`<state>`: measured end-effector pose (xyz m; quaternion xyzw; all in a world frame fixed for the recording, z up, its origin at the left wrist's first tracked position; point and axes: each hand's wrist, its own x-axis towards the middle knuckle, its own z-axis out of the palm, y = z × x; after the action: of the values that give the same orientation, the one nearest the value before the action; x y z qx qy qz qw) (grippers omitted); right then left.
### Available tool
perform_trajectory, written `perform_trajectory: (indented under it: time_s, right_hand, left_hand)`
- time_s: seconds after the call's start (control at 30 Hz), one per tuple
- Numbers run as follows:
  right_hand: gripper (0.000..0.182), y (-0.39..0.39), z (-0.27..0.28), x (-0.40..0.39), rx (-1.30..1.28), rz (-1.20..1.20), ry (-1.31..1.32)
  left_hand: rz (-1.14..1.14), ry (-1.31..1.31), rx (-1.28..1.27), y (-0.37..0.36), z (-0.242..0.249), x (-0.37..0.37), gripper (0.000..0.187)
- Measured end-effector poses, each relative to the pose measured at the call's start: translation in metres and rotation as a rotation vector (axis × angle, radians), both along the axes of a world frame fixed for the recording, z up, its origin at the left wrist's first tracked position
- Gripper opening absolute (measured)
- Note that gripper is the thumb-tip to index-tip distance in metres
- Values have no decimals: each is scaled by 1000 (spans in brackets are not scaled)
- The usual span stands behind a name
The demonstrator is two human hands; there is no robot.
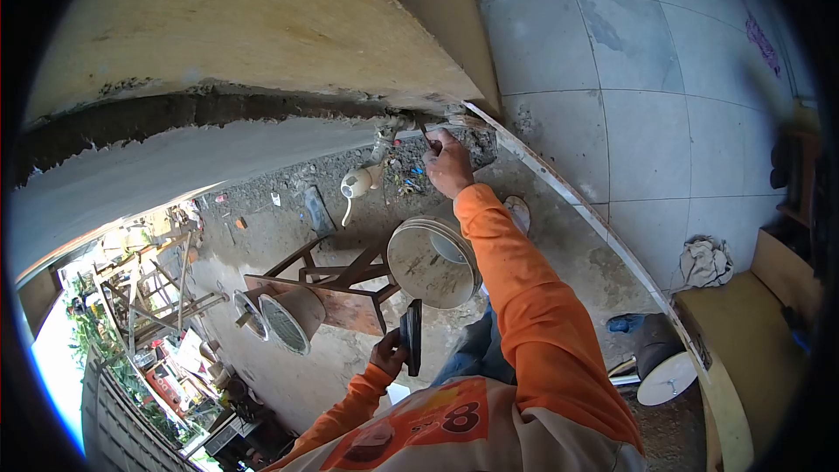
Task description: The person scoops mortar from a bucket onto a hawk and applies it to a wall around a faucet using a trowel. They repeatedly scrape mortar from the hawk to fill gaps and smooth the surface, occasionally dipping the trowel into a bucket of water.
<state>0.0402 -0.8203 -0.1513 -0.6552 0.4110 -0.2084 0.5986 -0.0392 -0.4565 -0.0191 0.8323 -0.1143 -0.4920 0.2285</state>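
My right hand (pixel 448 164) reaches forward to the foot of the wall, its fingers closed on a thin dark tool (pixel 426 132) whose kind I cannot make out. Its tip is by a rough opening next to a pipe fitting (pixel 385 133). Lower down, my left hand (pixel 388 355) grips a dark plastering float (pixel 411 336), seen nearly edge-on. Between the hands stands a pale bucket (pixel 430 264) with dried smears inside. A cream kettle-shaped container (pixel 357 182) lies near the wall, left of my right hand.
A wooden bench (pixel 350 301) stands left of the bucket, with another bucket (pixel 294 322) beside it. A long board edge (pixel 559 183) borders the tiled floor (pixel 647 144) on the right. A white-topped container (pixel 666 379) sits lower right. Wooden trestles (pixel 144 288) stand far left.
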Motion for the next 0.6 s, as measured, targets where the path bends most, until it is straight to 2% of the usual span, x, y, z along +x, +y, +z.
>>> perform_trajectory:
  time_s: [0.1,0.13,0.2,0.23,0.27,0.33,0.37,0.43,0.47,0.53,0.6]
  right_hand:
    - [27,8,-3,-22,-110,77,49]
    - [29,12,-10,-38,-159,172,100]
    - [33,22,-11,-77,-40,183,104]
    - [31,28,-9,-97,36,166,181]
    - [30,31,-8,-114,106,147,254]
    - [28,38,0,-142,592,88,219]
    - [28,41,6,-152,578,105,215]
    - [30,46,22,-163,1075,-38,26]
    - [30,49,28,-163,1061,-4,27]
    - [35,55,45,-158,1236,-27,-106]
    - [37,64,71,-149,1215,117,-124]
  left_hand:
    - [38,-2,-31,-10,2,4,40]
    - [40,-1,-32,-7,1,5,40]
    - [106,10,-124,2,-5,8,38]
    - [115,10,-127,2,-2,8,38]
    - [255,96,-186,-2,0,12,36]
    - [522,249,-289,-4,0,17,31]
    - [535,240,-306,-6,-1,20,31]
    - [874,380,-566,-13,3,26,33]
    - [917,437,-658,9,-15,30,42]
    - [936,497,-759,21,-17,40,46]
    - [927,608,-891,35,-23,53,52]
